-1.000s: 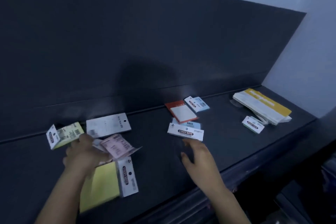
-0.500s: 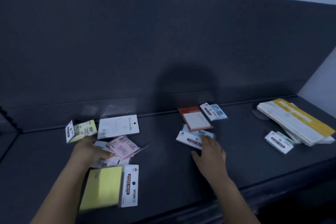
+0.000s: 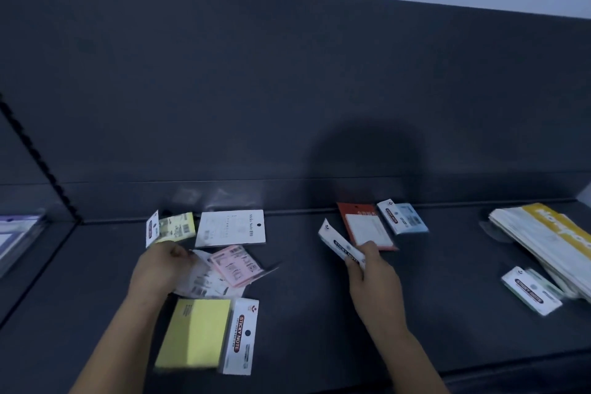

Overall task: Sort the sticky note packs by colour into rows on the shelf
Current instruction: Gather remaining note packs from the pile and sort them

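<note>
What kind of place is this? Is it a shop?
Probably a stationery shop. The dark shelf has a notched upright like shop racking, the yellow pack has a header card with a hanging hole, and the pink pack shows barcodes.

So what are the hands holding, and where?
Right hand: a sticky note pack, by its lower end. Left hand: seemingly pinching the edge of a white pack.

Dim, bluish light; broad soft shadow on the shelf back panel (image 3: 367, 157); slight motion blur; lines bow at edges.
</note>
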{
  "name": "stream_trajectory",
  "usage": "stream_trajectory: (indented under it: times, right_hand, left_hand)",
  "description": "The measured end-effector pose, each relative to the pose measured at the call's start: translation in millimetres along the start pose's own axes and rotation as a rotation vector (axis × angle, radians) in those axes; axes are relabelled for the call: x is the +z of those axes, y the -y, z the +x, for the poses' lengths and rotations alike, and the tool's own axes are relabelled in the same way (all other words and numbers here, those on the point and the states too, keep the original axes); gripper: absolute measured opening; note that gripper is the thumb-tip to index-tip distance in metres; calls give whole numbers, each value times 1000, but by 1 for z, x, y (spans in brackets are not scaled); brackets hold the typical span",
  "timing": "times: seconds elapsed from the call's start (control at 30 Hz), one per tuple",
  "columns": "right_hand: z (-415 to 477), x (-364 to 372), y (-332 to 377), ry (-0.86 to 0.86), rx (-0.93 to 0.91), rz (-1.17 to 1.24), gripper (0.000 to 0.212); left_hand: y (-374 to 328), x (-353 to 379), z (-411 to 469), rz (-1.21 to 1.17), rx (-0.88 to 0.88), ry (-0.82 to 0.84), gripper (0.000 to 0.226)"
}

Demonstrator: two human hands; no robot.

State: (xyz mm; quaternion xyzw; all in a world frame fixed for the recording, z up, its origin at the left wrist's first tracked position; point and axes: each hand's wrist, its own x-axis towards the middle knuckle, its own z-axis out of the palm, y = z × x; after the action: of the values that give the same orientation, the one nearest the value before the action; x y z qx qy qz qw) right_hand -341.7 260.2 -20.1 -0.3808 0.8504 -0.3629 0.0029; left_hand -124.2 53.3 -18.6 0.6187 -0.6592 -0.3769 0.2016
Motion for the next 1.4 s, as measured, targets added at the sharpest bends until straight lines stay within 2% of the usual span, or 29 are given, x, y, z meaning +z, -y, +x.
stream_trajectory:
  times: [0.1,0.2,0.33,0.43,0.57,0.7,0.83,0.93,1.0,1.1,1.17,1.27,1.33,1.4]
  right_hand:
    - [1,-11,12,-32,-3,143,9]
    - [0,-13,16,-20,22,235,7]
    - [-6,-9,16,36,22,235,9]
    - [-9,-9,15,40,38,254,9]
    - [-12,-10,15,35,53,273,6]
    - [-15,-10,18,43,69,320,7]
    - [-19,-9,23,75,137,455,9]
    - [-23,-8,29,96,213,585,7]
    - [-25,-7,32,96,250,633,6]
    - [-28,-5,36,88,294,690,6]
    - [-30,-5,41,95,344,784,7]
    - [-32,-4,52,140,446,969,9]
    - [-32,-4,57,183,527,1080,10]
    - [-31,-3,59,225,592,1171,14]
  left_hand:
    - [-3,-1,2,44,-4,56,11]
    - [2,3,1,76,12,219,36]
    - [6,7,-13,246,226,-34,22]
    - [6,6,-18,225,323,-129,11]
    - [3,-1,-16,115,412,-169,7]
    - [-11,-11,-21,-161,357,-161,11]
    - [-14,-16,-24,-281,351,-314,9]
    - [-15,-16,-30,-555,282,-366,6]
    - [-16,-15,-33,-759,229,-336,12]
    - [-19,-12,-38,-871,212,-317,21]
    - [-25,-6,-49,-874,276,-323,21]
    - [-41,11,-78,-755,451,-283,17]
    - [-47,25,-98,-705,568,-108,6]
    - [-46,38,-113,-604,643,138,12]
